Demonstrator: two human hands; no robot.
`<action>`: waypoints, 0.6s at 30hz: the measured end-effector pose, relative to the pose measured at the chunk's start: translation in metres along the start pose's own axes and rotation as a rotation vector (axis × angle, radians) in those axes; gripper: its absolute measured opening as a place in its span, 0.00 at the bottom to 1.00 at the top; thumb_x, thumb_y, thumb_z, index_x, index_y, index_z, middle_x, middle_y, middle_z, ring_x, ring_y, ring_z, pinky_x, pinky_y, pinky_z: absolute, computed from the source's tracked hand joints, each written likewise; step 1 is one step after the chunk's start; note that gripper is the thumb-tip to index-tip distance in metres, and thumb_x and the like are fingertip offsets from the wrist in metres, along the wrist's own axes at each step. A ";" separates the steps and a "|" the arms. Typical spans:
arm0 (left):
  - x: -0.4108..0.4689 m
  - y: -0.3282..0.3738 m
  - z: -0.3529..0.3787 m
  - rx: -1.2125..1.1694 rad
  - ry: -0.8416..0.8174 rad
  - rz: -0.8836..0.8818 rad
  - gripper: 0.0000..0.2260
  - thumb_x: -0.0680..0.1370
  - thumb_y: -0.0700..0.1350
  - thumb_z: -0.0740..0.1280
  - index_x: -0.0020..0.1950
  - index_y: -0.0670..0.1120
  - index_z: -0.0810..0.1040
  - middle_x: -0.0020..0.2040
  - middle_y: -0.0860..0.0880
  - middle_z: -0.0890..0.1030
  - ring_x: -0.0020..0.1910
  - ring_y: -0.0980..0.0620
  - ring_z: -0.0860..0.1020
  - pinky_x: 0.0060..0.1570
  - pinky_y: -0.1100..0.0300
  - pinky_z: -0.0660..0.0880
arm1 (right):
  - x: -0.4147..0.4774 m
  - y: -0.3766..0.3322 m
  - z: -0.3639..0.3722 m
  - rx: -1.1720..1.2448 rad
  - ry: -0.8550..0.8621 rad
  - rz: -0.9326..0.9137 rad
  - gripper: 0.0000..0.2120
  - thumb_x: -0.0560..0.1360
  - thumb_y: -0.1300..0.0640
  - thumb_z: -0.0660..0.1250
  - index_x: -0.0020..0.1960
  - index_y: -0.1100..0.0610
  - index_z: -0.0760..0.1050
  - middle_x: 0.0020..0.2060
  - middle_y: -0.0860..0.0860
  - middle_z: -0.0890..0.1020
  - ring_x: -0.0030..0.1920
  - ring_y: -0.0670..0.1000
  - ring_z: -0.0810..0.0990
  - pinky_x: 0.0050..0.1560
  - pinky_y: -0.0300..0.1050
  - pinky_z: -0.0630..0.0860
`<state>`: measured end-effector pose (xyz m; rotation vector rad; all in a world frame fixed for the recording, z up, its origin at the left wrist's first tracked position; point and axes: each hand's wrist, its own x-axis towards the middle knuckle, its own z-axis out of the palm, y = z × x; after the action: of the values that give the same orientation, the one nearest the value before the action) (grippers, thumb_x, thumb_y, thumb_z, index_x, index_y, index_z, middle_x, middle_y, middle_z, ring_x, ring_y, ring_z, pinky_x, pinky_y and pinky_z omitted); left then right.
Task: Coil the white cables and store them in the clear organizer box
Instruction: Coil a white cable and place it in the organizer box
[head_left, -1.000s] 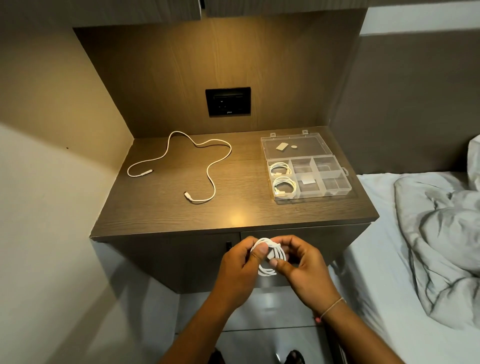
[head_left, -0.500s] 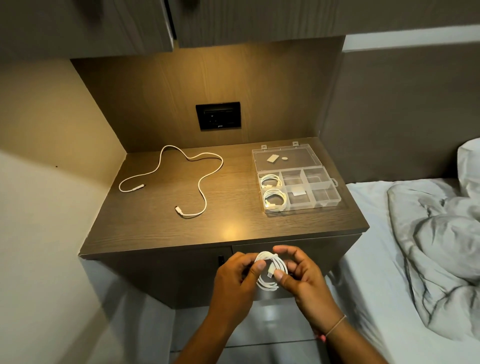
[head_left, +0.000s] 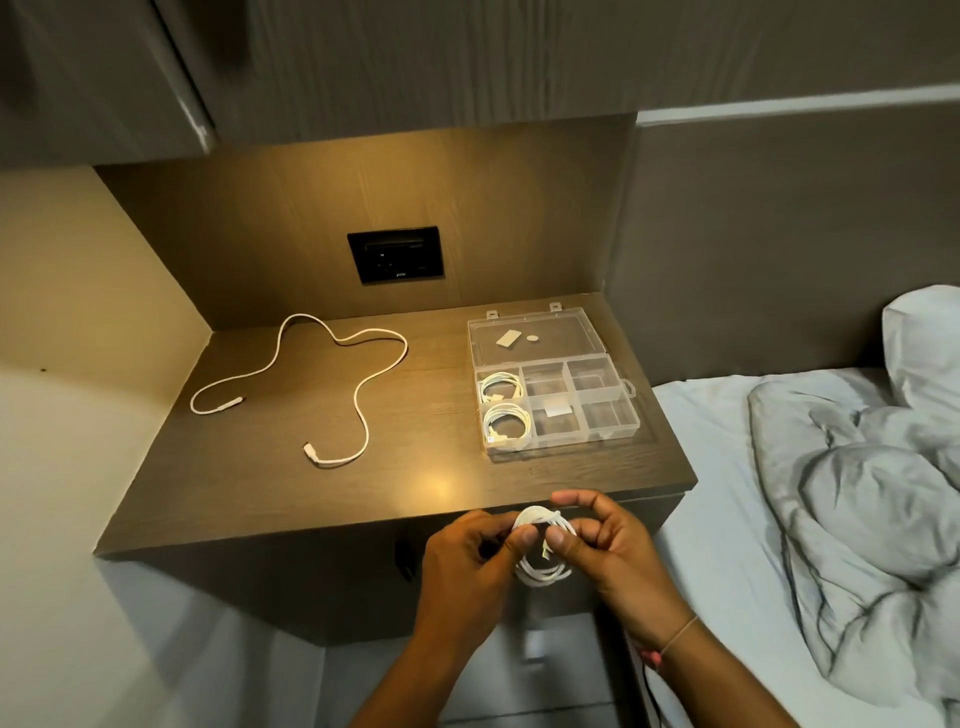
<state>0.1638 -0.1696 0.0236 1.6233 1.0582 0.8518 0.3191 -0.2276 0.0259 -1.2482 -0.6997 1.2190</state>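
1. A coiled cable, white and wound into a small round bundle, was held between both hands in front of the near edge of the nightstand, below its top.
2. The left hand was closed on the left side of the coil, its thumb pressed against the top strands.
3. The right hand was closed on the right side of the coil, pinching it between thumb and fingers, with one finger arched over the top; a thin band circled that wrist.
4. A loose cable, white, thin and smooth, lay uncoiled in wavy loops on the left half of the nightstand top, well apart from the hands, with a plug at each end.
5. An organizer box of clear hard plastic stood open on the right half of the top, its flat lid lying back on the far side, its base split into rectangular compartments.
6. Two stored coils, white and round, lay in the two left compartments, one far and one near.
7. The nightstand top was dark wood grain with a matte finish and a warm light spot near its front edge.
8. A black rectangular socket plate sat in the wood back panel.
9. A bed with a pale sheet and a rumpled grey blanket lay to the right.
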 end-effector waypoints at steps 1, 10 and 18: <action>0.007 0.000 0.000 -0.016 -0.014 -0.001 0.11 0.72 0.55 0.72 0.51 0.52 0.86 0.42 0.53 0.86 0.43 0.52 0.84 0.44 0.56 0.81 | 0.005 -0.004 -0.002 0.002 -0.008 0.007 0.20 0.66 0.58 0.74 0.57 0.58 0.77 0.41 0.61 0.87 0.41 0.54 0.85 0.44 0.42 0.80; 0.095 0.001 0.005 -0.085 -0.299 -0.080 0.09 0.76 0.43 0.70 0.55 0.50 0.85 0.44 0.55 0.87 0.40 0.57 0.84 0.35 0.70 0.76 | 0.068 -0.034 -0.019 -0.262 0.102 0.040 0.10 0.73 0.63 0.72 0.53 0.57 0.81 0.43 0.55 0.88 0.45 0.54 0.87 0.48 0.45 0.83; 0.183 -0.004 0.041 0.023 -0.100 -0.287 0.07 0.71 0.42 0.76 0.49 0.44 0.85 0.39 0.48 0.86 0.34 0.51 0.84 0.30 0.60 0.79 | 0.155 -0.049 -0.041 -0.514 0.260 0.091 0.05 0.73 0.59 0.74 0.48 0.52 0.81 0.43 0.48 0.85 0.42 0.47 0.85 0.38 0.35 0.80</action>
<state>0.2677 -0.0134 0.0161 1.4718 1.1979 0.5644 0.4133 -0.0886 0.0302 -1.8430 -0.7955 0.9504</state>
